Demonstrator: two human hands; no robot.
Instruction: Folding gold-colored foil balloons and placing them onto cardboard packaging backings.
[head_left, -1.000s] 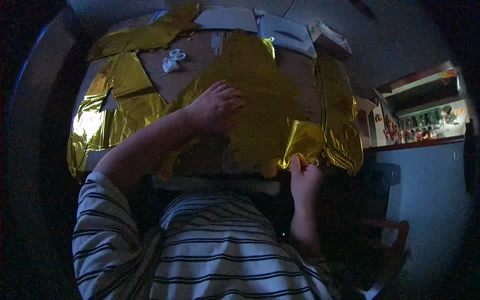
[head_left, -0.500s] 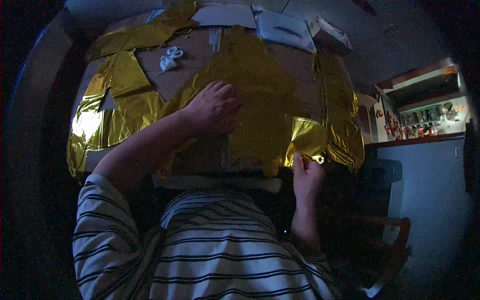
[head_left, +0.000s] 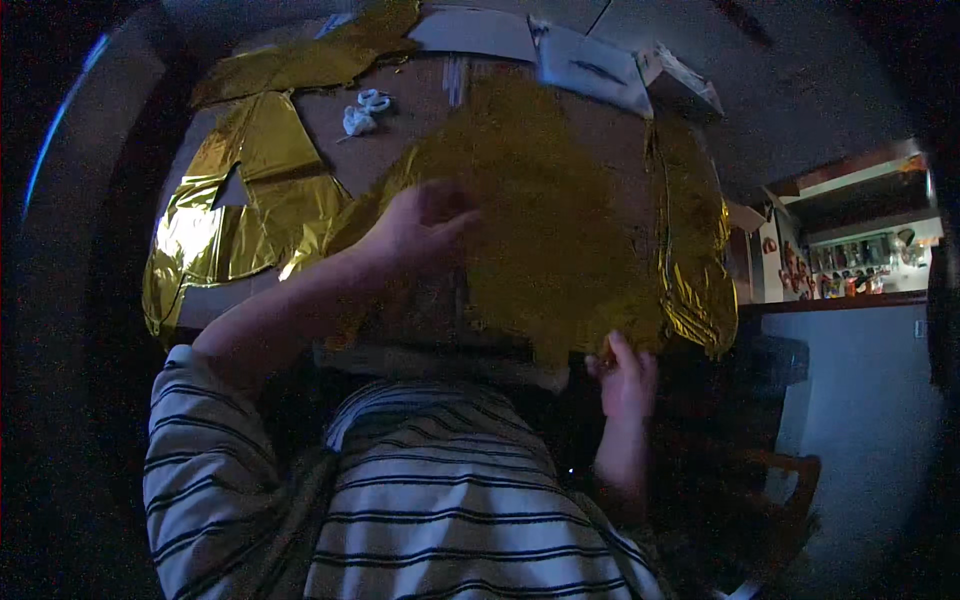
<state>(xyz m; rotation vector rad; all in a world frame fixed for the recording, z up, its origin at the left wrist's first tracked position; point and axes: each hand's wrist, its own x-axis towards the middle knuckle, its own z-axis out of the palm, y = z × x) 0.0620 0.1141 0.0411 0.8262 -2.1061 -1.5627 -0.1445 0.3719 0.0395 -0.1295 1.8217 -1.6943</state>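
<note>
A large sheet of gold foil [head_left: 540,210] lies over the middle of a brown tabletop [head_left: 350,165]. Over the left part of this sheet is my left hand [head_left: 425,220], thumb and fingers apart, holding nothing that I can see. At the near edge, to the right, my right hand [head_left: 628,378] has thumb and fingertips at the foil's border, seemingly pinching it; blur and dim light soften the fingers. A shiny cut piece of gold foil [head_left: 285,190] with an angular gap lies beside my left forearm.
White-handled scissors [head_left: 368,105] lie on the table's far left part. More gold foil [head_left: 300,65] crosses the far left corner, and crumpled foil [head_left: 695,280] hangs at the right edge. Pale flat packages [head_left: 590,65] and a box [head_left: 682,80] stand at the back. A wooden chair [head_left: 790,475] is lower right.
The raised, shiny foil corner by my right hand now lies flatter and darker. My right hand has dropped slightly toward me. My left hand's thumb has spread away from the fingers.
</note>
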